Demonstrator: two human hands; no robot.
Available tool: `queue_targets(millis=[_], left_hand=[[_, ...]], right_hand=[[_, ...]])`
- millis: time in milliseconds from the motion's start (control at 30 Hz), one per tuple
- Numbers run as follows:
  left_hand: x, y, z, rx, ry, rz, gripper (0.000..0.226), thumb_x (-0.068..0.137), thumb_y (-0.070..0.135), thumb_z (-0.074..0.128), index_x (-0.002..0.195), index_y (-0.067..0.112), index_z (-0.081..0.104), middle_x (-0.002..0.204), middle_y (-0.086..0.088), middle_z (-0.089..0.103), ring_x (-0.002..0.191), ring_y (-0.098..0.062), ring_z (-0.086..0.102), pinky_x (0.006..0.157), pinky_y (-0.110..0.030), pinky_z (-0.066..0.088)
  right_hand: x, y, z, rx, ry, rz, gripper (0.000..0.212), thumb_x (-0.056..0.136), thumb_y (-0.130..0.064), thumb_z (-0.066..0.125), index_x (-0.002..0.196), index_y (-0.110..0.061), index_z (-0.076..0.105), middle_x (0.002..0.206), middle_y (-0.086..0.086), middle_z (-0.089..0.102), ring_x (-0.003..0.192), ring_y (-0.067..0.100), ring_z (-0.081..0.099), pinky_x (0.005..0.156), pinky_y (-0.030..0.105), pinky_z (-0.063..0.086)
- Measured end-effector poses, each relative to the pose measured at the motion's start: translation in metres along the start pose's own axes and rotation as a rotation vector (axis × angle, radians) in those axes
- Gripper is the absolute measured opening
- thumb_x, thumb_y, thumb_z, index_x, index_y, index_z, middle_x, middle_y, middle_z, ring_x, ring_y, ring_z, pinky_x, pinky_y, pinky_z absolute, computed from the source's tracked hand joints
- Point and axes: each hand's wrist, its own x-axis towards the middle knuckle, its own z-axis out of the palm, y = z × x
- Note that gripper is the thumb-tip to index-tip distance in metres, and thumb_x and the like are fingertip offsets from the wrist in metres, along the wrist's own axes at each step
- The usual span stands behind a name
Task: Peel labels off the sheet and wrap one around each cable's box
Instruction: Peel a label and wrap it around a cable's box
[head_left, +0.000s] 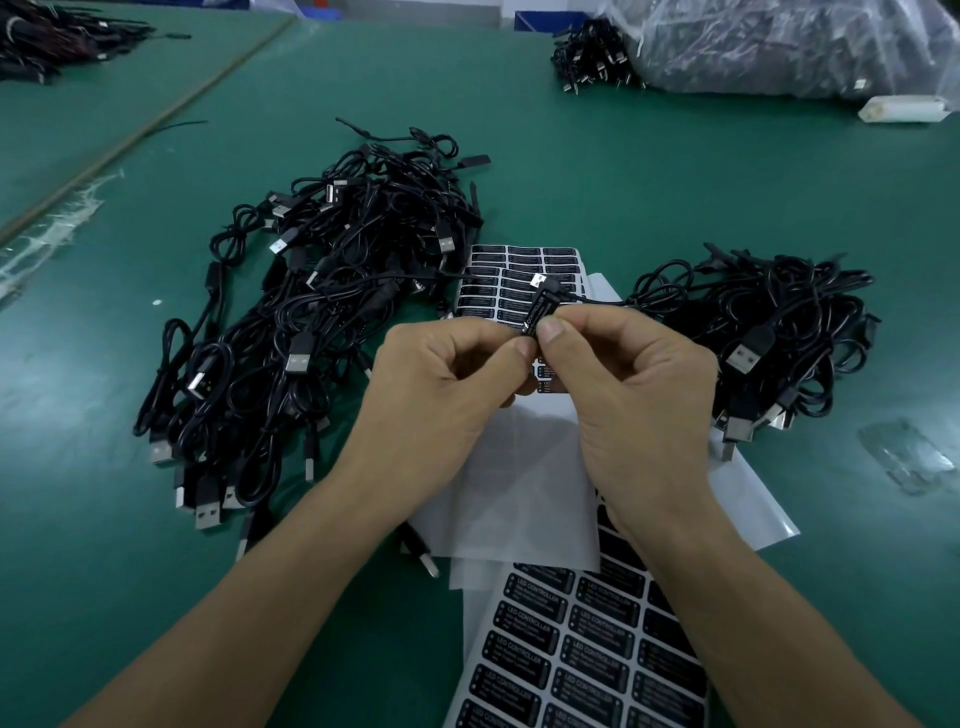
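Observation:
My left hand (441, 400) and my right hand (628, 384) meet above the table's middle, both pinching a small black cable box (541, 310) that carries a black label with white print. Its thin cable runs off left and right from the box. Under my hands lies a label sheet (511, 280) with rows of black labels, its lower part bare white backing. A second sheet of "LED CONTROLLER" labels (561, 654) lies near the front edge, partly under my right forearm.
A big heap of black USB cables (311, 312) lies left of my hands, and a smaller heap (769, 338) lies to the right. A clear plastic bag of cables (779, 47) sits far right. A scrap of clear film (904, 457) rests on the green mat.

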Motion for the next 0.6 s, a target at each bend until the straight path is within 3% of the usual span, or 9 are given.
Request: queue_targets(millis=[200, 400, 600], left_hand=[[0.001, 0.0011, -0.0011, -0.027, -0.043, -0.006, 0.02, 0.097, 0.013, 0.065, 0.088, 0.026, 0.077, 0.077, 0.003, 0.076, 0.071, -0.008, 0.07, 0.066, -0.02, 0.057], [0.0002, -0.0002, -0.0014, -0.029, -0.046, -0.005, 0.018, 0.097, 0.014, 0.065, 0.088, 0.024, 0.077, 0.076, 0.001, 0.076, 0.07, -0.011, 0.069, 0.067, -0.023, 0.058], [-0.0011, -0.0012, -0.001, -0.032, -0.024, 0.004, 0.016, 0.095, 0.016, 0.066, 0.088, 0.025, 0.077, 0.079, -0.003, 0.076, 0.078, -0.032, 0.071, 0.073, -0.043, 0.061]], right_hand=[[0.0007, -0.0014, 0.0002, 0.018, -0.005, 0.014, 0.022, 0.09, 0.003, 0.067, 0.081, -0.017, 0.073, 0.068, -0.011, 0.072, 0.061, 0.0, 0.067, 0.06, 0.012, 0.053], [0.0006, -0.0027, 0.0005, 0.007, -0.012, 0.023, 0.022, 0.09, 0.002, 0.067, 0.08, -0.017, 0.073, 0.067, -0.01, 0.072, 0.06, 0.001, 0.067, 0.059, 0.013, 0.053], [0.0, -0.003, -0.0003, 0.0, -0.008, 0.038, 0.021, 0.09, 0.001, 0.068, 0.08, -0.016, 0.073, 0.069, -0.007, 0.073, 0.062, 0.002, 0.068, 0.061, 0.013, 0.054]])
